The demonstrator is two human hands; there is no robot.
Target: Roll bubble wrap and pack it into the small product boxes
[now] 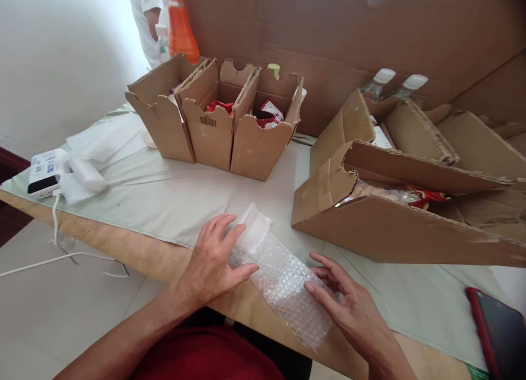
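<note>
The left hand [211, 262] and right hand [351, 303], fingers loosely parted, flank a bubble-wrap strip [283, 281] across the table's [135, 243] near edge, three cardboard bins [209, 133] behind, a long cardboard box [394, 232] crowding the right.

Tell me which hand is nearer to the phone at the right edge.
Right. The right hand is at the bubble wrap's near end, left of the phone; the left hand is farther left, by the wrap's far end.
</note>
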